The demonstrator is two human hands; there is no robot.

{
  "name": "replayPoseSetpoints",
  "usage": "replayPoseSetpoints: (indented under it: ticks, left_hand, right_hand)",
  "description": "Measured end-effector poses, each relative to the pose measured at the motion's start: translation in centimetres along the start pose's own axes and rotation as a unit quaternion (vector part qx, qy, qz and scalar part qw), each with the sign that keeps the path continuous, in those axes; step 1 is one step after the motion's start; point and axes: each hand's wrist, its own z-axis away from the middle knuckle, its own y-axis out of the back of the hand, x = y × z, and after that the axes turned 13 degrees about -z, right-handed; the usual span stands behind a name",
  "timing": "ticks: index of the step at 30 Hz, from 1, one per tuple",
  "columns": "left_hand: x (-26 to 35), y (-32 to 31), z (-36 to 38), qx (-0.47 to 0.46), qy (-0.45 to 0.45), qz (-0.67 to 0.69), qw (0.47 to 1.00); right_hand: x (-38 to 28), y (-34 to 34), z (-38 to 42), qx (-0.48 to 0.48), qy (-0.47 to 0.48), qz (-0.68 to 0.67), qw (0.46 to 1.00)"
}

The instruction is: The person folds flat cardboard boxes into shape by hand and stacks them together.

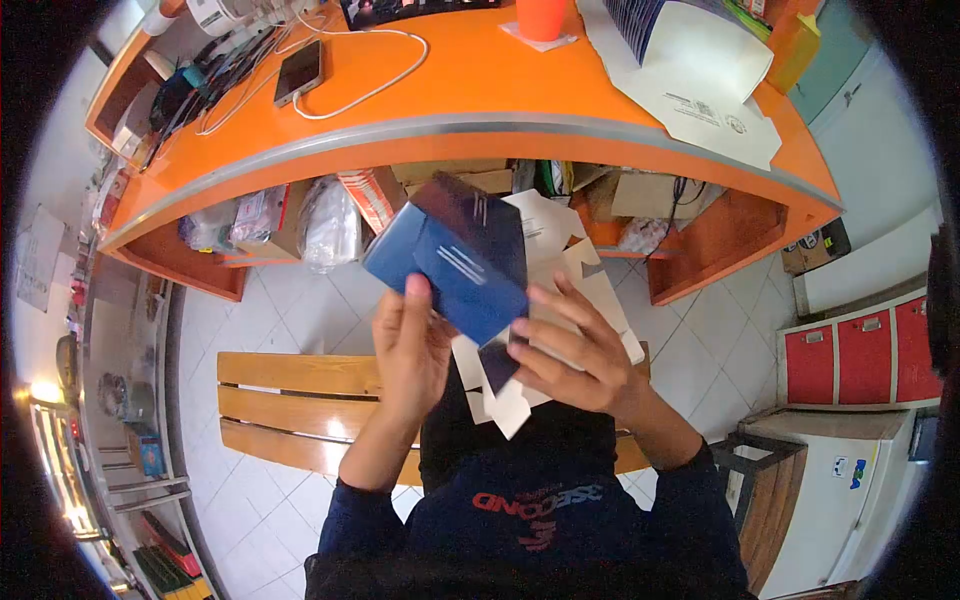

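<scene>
A blue folded cardboard box (465, 275) with pale printed lines is held up over the lap, its darker panel standing at the back. My left hand (410, 335) is closed on its lower left side, thumb on the front face. At the lower right corner is my right hand (580, 350), its fingers bent against the box's edge and its thumb not visible. Beneath the hands, flat cream carton blanks (603, 300) with cut flaps lie across the lap, partly hidden by the box and my right hand.
Ahead stands an orange desk (440, 85) with a phone (299, 72) on a white cable, an orange cup (541, 18) and more carton sheets (715, 105). Packed goods fill the shelf under it. I sit at a slatted wooden bench (300, 405); red drawers (860, 355) stand right.
</scene>
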Motion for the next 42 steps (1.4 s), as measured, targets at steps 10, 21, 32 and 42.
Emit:
replayPoseSetpoints:
  ticks: [10, 21, 32, 42]
  left_hand:
    - [2.5, -2.7, -2.0, 0.011, 0.059, -0.106, 0.993]
    - [-0.9, -4.1, 1.1, 0.016, -0.06, -0.254, 0.965]
    - [-0.3, -7.5, 0.4, 0.075, -0.072, -0.263, 0.959]
    - [-1.8, -11.9, -1.7, -0.052, -0.027, -0.349, 0.935]
  right_hand:
    - [-0.8, 1.2, -0.7, -0.063, 0.02, -0.119, 0.991]
    - [-0.3, 1.7, -2.1, 0.093, -0.051, -0.001, 0.994]
    - [0.5, 1.4, -1.5, 0.174, -0.043, 0.008, 0.984]
    - [4.2, 6.1, 0.9, 0.257, -0.037, -0.008, 0.966]
